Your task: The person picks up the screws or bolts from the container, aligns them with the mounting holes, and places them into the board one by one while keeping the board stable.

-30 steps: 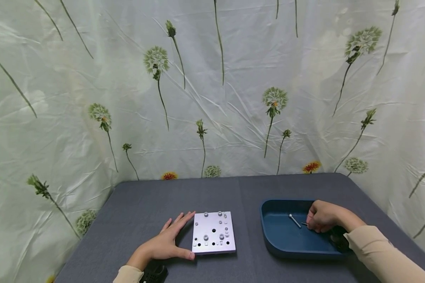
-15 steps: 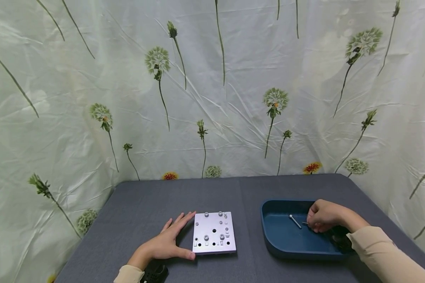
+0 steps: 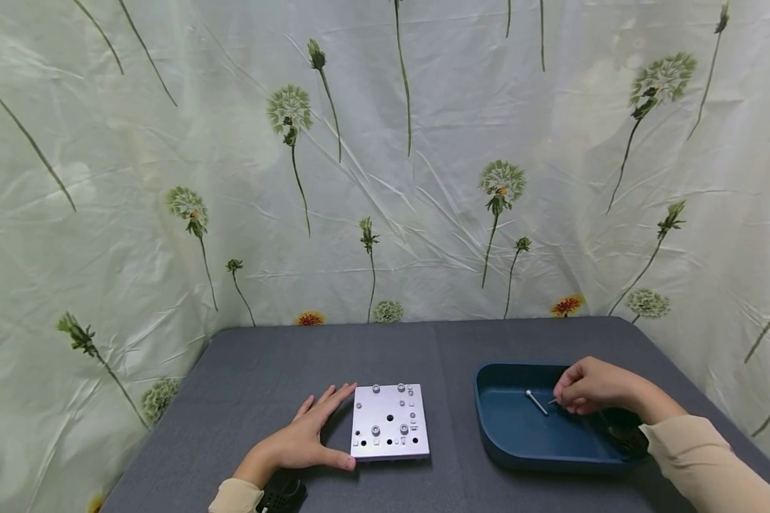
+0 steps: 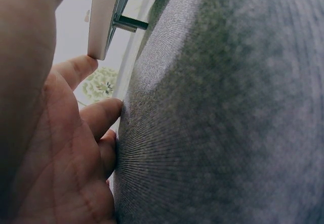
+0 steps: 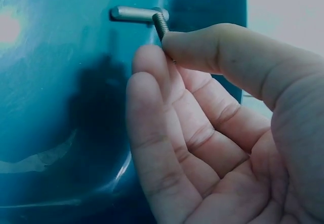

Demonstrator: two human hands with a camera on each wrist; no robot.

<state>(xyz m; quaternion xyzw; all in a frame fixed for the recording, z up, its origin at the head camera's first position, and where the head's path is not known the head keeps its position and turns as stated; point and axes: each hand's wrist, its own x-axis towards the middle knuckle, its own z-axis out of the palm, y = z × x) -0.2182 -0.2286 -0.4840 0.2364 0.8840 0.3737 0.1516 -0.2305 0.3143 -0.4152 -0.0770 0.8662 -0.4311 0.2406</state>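
In the head view, my right hand (image 3: 606, 388) is over the right part of the blue tray (image 3: 545, 462). Thumb and fingers pinch a small threaded screw (image 5: 161, 26), its shank sticking out beyond the thumb. Just past it, a silver headed pin (image 5: 134, 14) lies on the tray floor. My left hand (image 3: 298, 443) is spread along the left side of a square metal plate (image 3: 375, 406), thumb by its front corner and index finger by its back corner. Several screw heads and dark holes dot the plate's top. From its underside, screw ends (image 4: 132, 23) protrude above the cloth.
A dark grey cloth (image 3: 455, 377) covers the table under plate and tray. Behind the table hangs a pale curtain (image 3: 385, 164) with a dandelion print. The tray's raised walls surround the right hand's work area.
My right hand has risen slightly from the tray floor with the pinched screw, which shows more clearly. The left hand and plate stay as they were; the head view shifts slightly.
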